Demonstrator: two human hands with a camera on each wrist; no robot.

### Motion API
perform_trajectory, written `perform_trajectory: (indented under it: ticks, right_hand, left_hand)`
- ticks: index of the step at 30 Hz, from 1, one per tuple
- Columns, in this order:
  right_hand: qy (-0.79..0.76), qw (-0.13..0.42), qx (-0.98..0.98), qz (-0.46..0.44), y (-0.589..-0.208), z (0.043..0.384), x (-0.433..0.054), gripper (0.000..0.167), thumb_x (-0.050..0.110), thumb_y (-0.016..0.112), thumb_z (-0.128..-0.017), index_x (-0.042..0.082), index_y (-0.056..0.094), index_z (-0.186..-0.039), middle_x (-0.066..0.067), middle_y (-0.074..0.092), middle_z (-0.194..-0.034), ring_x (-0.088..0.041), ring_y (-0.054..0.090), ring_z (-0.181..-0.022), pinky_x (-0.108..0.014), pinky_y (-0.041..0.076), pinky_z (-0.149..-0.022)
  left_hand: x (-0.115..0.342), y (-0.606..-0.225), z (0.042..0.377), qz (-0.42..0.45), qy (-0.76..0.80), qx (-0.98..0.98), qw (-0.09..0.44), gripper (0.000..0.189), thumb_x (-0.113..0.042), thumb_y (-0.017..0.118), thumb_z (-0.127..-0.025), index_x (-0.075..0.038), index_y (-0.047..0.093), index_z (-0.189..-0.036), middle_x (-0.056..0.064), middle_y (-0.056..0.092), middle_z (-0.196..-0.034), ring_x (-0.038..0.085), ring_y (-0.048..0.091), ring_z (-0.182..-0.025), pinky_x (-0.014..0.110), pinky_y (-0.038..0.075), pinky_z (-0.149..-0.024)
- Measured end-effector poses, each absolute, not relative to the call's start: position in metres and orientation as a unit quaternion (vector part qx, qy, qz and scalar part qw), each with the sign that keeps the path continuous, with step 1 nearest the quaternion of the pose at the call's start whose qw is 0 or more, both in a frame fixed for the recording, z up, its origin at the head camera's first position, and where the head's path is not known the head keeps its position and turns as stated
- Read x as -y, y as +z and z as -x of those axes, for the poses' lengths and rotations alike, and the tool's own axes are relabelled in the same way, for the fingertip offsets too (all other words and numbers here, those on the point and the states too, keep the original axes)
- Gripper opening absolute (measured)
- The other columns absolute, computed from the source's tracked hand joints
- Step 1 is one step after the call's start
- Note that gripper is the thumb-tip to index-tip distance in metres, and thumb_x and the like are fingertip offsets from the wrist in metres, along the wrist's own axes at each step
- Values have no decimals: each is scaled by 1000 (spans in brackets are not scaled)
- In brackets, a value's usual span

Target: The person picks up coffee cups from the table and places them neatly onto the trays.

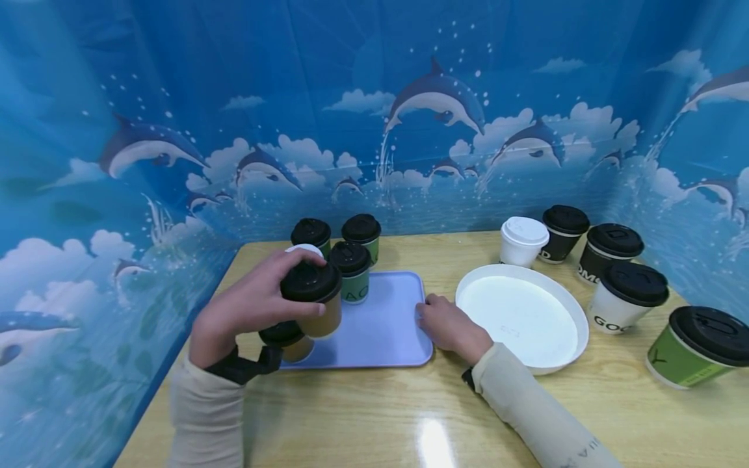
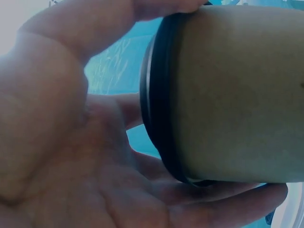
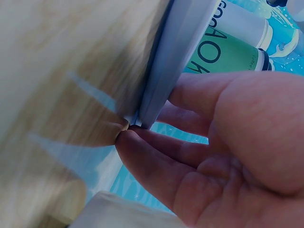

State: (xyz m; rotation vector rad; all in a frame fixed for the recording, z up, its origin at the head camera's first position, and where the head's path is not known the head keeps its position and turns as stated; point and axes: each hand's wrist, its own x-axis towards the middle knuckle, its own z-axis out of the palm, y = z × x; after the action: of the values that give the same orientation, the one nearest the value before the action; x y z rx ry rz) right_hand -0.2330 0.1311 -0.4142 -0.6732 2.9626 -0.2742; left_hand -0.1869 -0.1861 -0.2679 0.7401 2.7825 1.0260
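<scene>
A brown paper cup [image 1: 325, 317] with a black lid is in my left hand [image 1: 254, 298], over the left part of the lavender tray [image 1: 389, 322]. In the left wrist view, thumb and fingers grip this cup [image 2: 242, 95] around its lid end. A second brown cup [image 1: 297, 350] stands lower left, partly hidden by the hand. Just behind the held cup is a green cup [image 1: 355, 287] on the tray. My right hand [image 1: 449, 326] pinches the tray's right edge; the right wrist view shows the thumb on the tray's rim [image 3: 175, 61] and fingertips low at the tabletop.
Two green cups with black lids [image 1: 311, 231] [image 1: 361, 229] stand behind the tray, and a white lid [image 1: 305, 249] peeks out past my left hand. To the right lies a round white tray [image 1: 521, 315], with white, black and green lidded cups [image 1: 696, 348] around it. A dolphin-print curtain [image 1: 374, 117] encloses the table.
</scene>
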Motion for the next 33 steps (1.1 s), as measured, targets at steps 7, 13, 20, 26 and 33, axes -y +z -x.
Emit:
perform_trajectory:
  ticks: [7,13,20,26,33]
  right_hand:
    - [-89,43,-970,222,-415,234,-131,29,12,56,-106,-6,66,-127,-29,61,-123,-41,65,-107,-53,56,-89]
    - [-89,47,-969,224,-415,234,-131,29,11,55,-106,-6,66,-127,-29,61,-122,-42,65,-107,-53,56,-90]
    - [-94,48,-969,224,-414,233,-131,30,12,55,-106,-6,66,-128,-30,61,-125,-42,64,-110,-53,55,-91]
    - [-93,47,-969,225,-414,232,-131,31,12,56,-106,-6,65,-129,-30,61,-124,-42,64,-108,-53,56,-90]
    - [-89,48,-970,223,-413,233,-131,31,12,56,-106,-6,66,-129,-29,61,-125,-41,64,-110,-52,55,-92]
  left_hand:
    - [182,-269,189,-225,320,-919,53,74,-35,82,-88,-17,45,-149,22,43,-147,43,49,-127,61,51,-95]
    - [180,-269,191,-210,317,-923,65,96,-40,81,-89,-22,24,-164,22,33,-159,45,43,-139,66,43,-104]
    - [178,-271,192,-212,299,-927,74,99,-43,81,-89,-17,24,-165,25,35,-158,45,43,-138,64,43,-105]
    - [175,-274,193,-213,293,-928,81,94,-44,82,-88,-15,31,-162,23,40,-156,43,47,-136,63,44,-104]
    - [171,-276,196,-220,288,-928,85,85,-44,81,-88,-11,40,-155,21,45,-152,40,48,-135,61,44,-105]
